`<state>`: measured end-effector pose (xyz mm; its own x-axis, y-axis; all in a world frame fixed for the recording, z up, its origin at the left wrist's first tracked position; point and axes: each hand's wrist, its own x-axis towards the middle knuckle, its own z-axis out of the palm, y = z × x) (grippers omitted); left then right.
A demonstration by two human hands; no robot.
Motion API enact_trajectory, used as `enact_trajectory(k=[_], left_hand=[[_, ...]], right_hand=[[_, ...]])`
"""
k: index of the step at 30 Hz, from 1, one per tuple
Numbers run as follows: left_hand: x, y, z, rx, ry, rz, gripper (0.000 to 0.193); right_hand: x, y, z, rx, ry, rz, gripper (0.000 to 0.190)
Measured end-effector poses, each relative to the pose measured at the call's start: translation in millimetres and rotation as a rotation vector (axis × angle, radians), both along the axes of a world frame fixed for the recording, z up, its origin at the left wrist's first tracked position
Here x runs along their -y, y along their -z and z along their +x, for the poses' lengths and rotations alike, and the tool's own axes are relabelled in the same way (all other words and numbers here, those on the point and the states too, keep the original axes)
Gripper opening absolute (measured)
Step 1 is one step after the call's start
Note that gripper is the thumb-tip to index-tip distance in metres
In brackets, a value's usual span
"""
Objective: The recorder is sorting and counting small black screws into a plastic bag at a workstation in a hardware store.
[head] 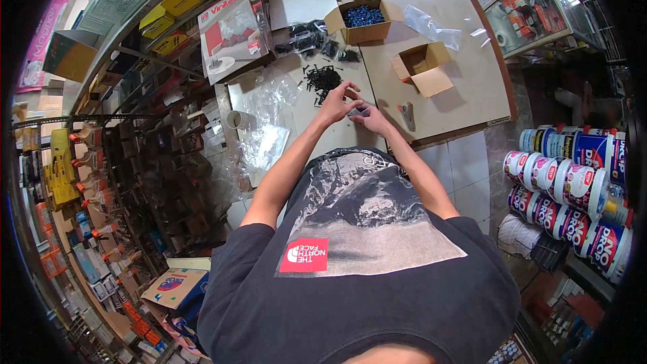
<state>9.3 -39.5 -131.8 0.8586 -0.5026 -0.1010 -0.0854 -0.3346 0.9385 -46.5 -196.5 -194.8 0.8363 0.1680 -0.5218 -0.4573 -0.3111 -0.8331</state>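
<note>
Black screws [323,79] lie in a loose pile on the table. Just below and right of the pile is my left hand [337,103], its fingers curled and its thumb close to my right hand [372,118]. Between the hands is a small, greyish, see-through plastic bag [360,110], pinched by my right fingertips; whether the left thumb touches it is unclear. Filled bags of black screws [308,39] lie behind the pile. An open cardboard box [368,34] holds blue screws or plugs. Another open cardboard box [429,78] stands nearer, its visible inside bare.
Clear plastic bags [265,136] spread over the table's left side, by a roll of tape [235,120]. A small tool or cutter [407,116] lies right of my hands. A Vinilex box [232,35] stands back left. Paint buckets [584,182] are stacked at the right; shelves line the left.
</note>
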Motion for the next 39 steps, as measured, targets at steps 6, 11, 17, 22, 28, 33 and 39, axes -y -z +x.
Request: enact_trajectory(k=[6, 11, 17, 22, 28, 33, 39], left_hand=[[1.5, -7.1, -1.7, 0.016, 0.005, -0.01, 0.031], [-1.9, -3.3, -2.7, 0.041, 0.044, 0.027, 0.033], [-4.4, -3.0, -2.9, 0.022, -0.068, -0.057, 0.034], [-26.8, 15.1, 2.8, 0.029, -0.286, -0.018, 0.033], [-80.3, 60.1, -4.5, 0.195, -0.374, 0.202, 0.043], [-79.4, 62.1, -7.4, 0.153, -0.292, 0.246, 0.051], [-73.0, 59.8, -7.9, 0.125, -0.308, 0.263, 0.045]], right_hand=[[1.4, 8.4, -0.5, 0.03, 0.019, 0.016, 0.043], [-0.6, 1.7, -0.5, 0.0, 0.009, 0.022, 0.043], [-0.3, 4.0, 0.3, -0.017, 0.005, -0.005, 0.05], [1.1, 6.1, -1.5, 0.012, 0.045, 0.044, 0.053], [1.9, 6.6, -0.3, 0.003, -0.001, 0.049, 0.062], [0.7, 2.2, -1.4, 0.005, 0.032, 0.024, 0.06], [0.0, 3.7, -1.0, 0.007, 0.019, 0.025, 0.062]])
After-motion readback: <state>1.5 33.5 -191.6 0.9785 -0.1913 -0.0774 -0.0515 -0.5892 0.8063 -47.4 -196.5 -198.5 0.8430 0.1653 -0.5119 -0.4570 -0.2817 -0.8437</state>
